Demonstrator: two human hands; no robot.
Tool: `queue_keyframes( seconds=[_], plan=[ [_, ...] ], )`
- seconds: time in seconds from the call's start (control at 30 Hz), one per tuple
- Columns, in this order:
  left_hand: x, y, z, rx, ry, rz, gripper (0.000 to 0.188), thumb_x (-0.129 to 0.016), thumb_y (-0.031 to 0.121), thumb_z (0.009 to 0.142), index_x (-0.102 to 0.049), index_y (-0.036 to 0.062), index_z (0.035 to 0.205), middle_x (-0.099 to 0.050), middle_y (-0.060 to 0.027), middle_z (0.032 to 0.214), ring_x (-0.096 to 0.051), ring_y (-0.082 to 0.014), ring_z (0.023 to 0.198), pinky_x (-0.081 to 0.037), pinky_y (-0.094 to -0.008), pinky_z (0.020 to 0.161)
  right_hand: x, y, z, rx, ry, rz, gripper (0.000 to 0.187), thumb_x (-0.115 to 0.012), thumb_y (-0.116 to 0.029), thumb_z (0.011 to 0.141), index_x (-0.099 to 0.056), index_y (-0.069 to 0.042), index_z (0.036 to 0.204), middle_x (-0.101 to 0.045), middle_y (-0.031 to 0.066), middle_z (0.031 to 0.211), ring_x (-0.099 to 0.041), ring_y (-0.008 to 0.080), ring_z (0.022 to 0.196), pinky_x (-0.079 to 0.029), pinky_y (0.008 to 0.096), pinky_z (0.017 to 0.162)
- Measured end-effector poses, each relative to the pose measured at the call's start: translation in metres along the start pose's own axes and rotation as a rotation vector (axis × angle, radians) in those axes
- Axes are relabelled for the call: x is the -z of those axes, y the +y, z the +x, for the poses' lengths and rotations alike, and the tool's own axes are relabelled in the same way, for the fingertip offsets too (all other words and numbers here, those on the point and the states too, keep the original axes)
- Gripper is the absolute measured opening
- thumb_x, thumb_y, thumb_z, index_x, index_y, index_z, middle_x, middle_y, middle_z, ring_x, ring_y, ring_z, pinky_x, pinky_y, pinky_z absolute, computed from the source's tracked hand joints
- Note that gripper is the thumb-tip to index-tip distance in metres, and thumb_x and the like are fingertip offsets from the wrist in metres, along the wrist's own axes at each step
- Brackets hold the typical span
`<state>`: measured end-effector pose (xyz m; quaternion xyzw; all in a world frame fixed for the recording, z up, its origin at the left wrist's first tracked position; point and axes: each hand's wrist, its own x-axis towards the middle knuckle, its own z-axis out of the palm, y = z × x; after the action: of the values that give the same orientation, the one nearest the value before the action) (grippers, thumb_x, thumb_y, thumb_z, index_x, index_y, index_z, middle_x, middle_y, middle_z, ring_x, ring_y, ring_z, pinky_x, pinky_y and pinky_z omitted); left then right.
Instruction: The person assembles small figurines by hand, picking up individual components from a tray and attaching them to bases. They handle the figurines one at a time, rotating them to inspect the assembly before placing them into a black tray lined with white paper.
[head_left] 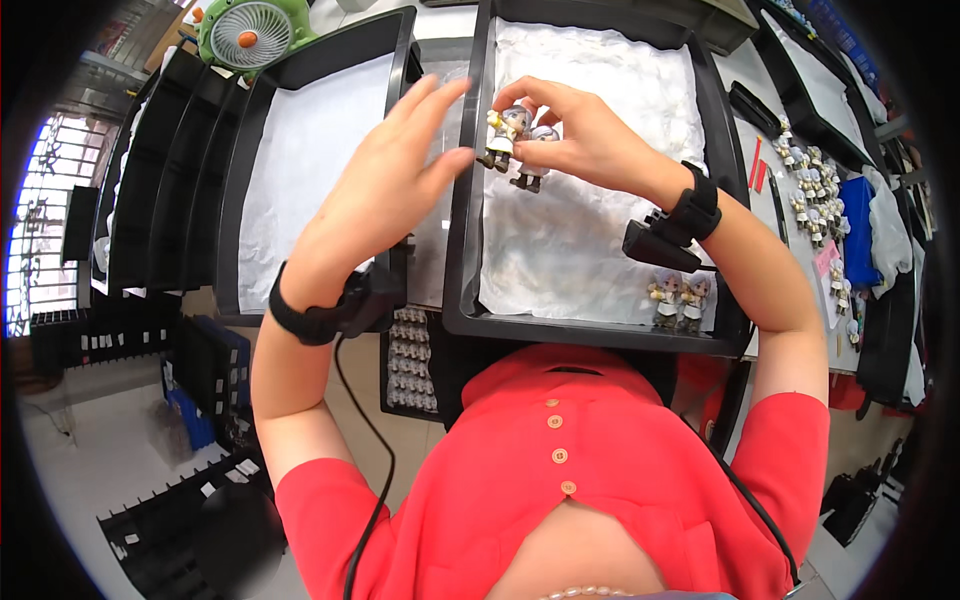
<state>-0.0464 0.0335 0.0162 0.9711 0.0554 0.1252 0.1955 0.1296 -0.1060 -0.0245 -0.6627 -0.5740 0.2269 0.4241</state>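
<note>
Over the far left part of a black tray [465,290] lined with white sheeting, my right hand [570,135] grips two small doll-like figurines. One figurine [501,138] has pale hair and white and yellow clothing; the other figurine [537,160] hangs beside it, partly hidden by my fingers. My left hand [400,170] is open and holds nothing. Its fingers are stretched out and its thumb points at the figurines, a little apart from them. Two similar figurines [679,300] lie side by side in the tray's near right corner.
Left of this tray stands another black tray [230,220] with white lining. Stacked black trays [165,170] and a green fan [250,38] are further left. At the right, several figurines [815,190] lie near a blue bin [858,230]. A cable [385,450] hangs from my left wrist.
</note>
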Motion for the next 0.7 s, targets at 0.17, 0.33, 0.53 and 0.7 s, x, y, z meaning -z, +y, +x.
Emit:
queue_keyframes(
  seconds=[0.17, 0.33, 0.53, 0.7],
  plan=[
    [-0.031, 0.009, 0.031, 0.146, -0.168, -0.771, 0.068, -0.060, 0.014, 0.088, -0.022, 0.0063, 0.144, -0.037, -0.0149, 0.137, -0.048, -0.0220, 0.117, -0.044, -0.0331, 0.091, 0.003, 0.013, 0.001, 0.243, 0.079, -0.062, 0.043, -0.068, -0.013, 0.075, -0.054, -0.005, 0.115, -0.060, 0.0090, 0.108, -0.058, 0.0204, 0.088, -0.047, 0.0334, 0.082],
    [-0.050, 0.001, 0.043, 0.308, -0.141, -1.202, 0.066, -0.060, 0.007, 0.087, -0.024, 0.0049, 0.142, -0.048, -0.0074, 0.123, -0.053, -0.0125, 0.103, -0.047, -0.0268, 0.085, 0.004, 0.020, 0.002, 0.206, 0.129, -0.029, 0.039, -0.067, -0.010, 0.071, -0.056, -0.008, 0.108, -0.058, 0.0126, 0.097, -0.059, 0.0293, 0.091, -0.048, 0.0363, 0.078],
    [-0.063, -0.006, 0.042, 0.419, -0.062, -1.329, 0.057, -0.062, 0.006, 0.086, -0.036, 0.0035, 0.137, -0.055, -0.0066, 0.114, -0.056, -0.0117, 0.099, -0.048, -0.0270, 0.086, 0.009, 0.018, -0.001, 0.000, 0.066, 0.130, 0.050, -0.071, -0.014, 0.074, -0.050, -0.008, 0.119, -0.055, 0.0086, 0.109, -0.057, 0.0229, 0.100, -0.050, 0.0346, 0.082],
    [-0.063, -0.005, 0.042, 0.502, 0.061, -1.441, 0.060, -0.064, 0.005, 0.084, -0.036, 0.0033, 0.137, -0.056, -0.0058, 0.111, -0.057, -0.0115, 0.097, -0.048, -0.0268, 0.085, 0.010, 0.022, -0.001, 0.209, 0.057, 0.034, 0.068, -0.073, -0.008, 0.069, -0.043, -0.010, 0.130, -0.047, 0.0120, 0.123, -0.051, 0.0256, 0.111, -0.049, 0.0337, 0.085]
  ],
)
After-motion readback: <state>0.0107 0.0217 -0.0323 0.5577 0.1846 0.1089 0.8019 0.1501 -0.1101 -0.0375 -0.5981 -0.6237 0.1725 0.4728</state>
